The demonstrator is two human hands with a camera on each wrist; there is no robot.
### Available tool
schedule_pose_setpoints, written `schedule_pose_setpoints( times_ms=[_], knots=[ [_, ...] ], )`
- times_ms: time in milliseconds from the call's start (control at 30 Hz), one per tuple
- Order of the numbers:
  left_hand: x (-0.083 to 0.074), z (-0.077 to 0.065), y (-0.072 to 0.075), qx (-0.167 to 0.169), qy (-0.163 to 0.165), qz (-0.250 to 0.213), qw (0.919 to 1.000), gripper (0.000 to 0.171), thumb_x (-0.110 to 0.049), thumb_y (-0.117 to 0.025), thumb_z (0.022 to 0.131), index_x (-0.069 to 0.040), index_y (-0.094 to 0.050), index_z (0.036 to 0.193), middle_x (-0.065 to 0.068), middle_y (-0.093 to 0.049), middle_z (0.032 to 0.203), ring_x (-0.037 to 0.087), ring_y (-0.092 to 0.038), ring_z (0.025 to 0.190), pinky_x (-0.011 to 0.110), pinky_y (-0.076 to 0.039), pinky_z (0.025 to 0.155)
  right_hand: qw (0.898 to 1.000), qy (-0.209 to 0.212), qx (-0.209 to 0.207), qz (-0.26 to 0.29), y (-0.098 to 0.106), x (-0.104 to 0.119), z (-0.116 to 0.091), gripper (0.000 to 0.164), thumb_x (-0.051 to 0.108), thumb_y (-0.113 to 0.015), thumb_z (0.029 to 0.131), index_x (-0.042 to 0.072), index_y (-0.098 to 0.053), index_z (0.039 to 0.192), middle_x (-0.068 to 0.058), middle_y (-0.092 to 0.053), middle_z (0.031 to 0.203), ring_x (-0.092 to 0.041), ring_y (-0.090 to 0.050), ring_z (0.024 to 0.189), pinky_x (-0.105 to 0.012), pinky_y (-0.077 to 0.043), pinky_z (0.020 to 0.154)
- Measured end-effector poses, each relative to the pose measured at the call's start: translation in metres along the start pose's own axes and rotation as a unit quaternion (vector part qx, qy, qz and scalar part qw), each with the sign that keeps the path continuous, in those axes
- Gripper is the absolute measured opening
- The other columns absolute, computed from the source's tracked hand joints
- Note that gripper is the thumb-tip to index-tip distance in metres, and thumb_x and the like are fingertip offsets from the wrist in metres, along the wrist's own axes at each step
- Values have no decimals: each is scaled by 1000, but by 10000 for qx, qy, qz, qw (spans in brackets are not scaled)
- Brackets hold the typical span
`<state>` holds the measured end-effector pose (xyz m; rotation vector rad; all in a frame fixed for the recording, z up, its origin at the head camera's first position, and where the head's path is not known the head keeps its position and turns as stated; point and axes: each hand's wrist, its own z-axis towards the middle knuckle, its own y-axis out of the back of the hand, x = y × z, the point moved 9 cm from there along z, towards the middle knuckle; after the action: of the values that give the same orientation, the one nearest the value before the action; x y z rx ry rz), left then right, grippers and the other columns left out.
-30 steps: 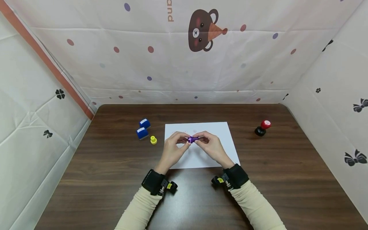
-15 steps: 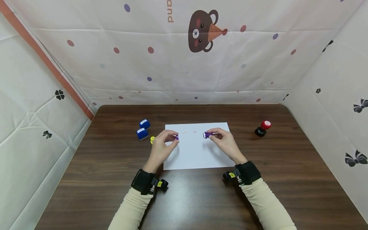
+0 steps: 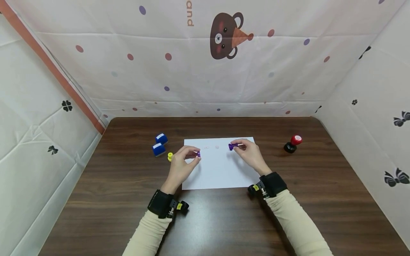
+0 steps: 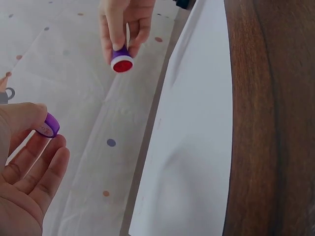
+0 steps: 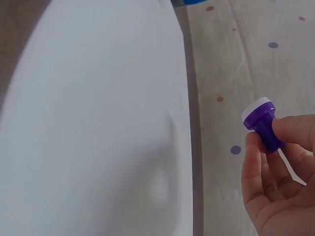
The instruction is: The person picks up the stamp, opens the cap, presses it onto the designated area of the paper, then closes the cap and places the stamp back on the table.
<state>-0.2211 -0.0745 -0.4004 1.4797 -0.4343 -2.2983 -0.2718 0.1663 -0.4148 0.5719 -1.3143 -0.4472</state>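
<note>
My left hand (image 3: 180, 165) pinches a small purple cap (image 4: 48, 126) between thumb and fingers, over the left part of a white sheet of paper (image 3: 221, 174). Above the sheet's right part, my right hand (image 3: 251, 156) grips a purple stamp (image 5: 263, 124) by its handle. The stamp has a white rim, and its red face (image 4: 123, 66) shows uncovered in the left wrist view. Cap and stamp are apart, both held off the paper. Faint small red prints (image 3: 217, 147) mark the sheet near its far edge.
Left of the paper stand two blue stamps (image 3: 158, 149) with white labels and a small yellow piece (image 3: 170, 156), partly behind my left hand. A red and black stamp (image 3: 291, 144) stands at the right on the brown table (image 3: 128, 199). Printed cloth surrounds the table's back and sides.
The hands have parted from the middle of the paper. The cap came off the stamp and went left; the stamp went right. In the last half second, the right hand rose slightly and tilted the stamp.
</note>
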Motion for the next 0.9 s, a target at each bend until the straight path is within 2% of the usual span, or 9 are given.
schedule_pose_setpoints(
  times_ms=[267,500,900],
  knots=[
    [-2,-1,-1,-12,-71,-69,10000,21,-11,-72,79,-14,-65,99,-2,-63,97,9,-63,85,28,-55,79,9982,354,-67,-483,-3,5,16,18,3,-63,84,3,-67,102,-18,-64,103,-30,-64,88,-39,-55,75],
    [-3,-1,-1,-24,-74,-81,9999,21,-10,-71,79,-14,-65,99,-3,-63,97,9,-63,86,26,-54,79,9932,642,41,-970,-9,6,28,17,1,-63,83,0,-68,99,-19,-63,100,-29,-63,84,-38,-55,73],
    [-3,-2,-1,18,-70,-123,9999,21,-12,-72,79,-15,-66,99,-3,-63,97,9,-63,86,25,-54,79,9847,425,474,-1622,-27,-5,43,17,4,-63,84,3,-68,100,-17,-61,102,-27,-60,87,-37,-54,77]
  ],
)
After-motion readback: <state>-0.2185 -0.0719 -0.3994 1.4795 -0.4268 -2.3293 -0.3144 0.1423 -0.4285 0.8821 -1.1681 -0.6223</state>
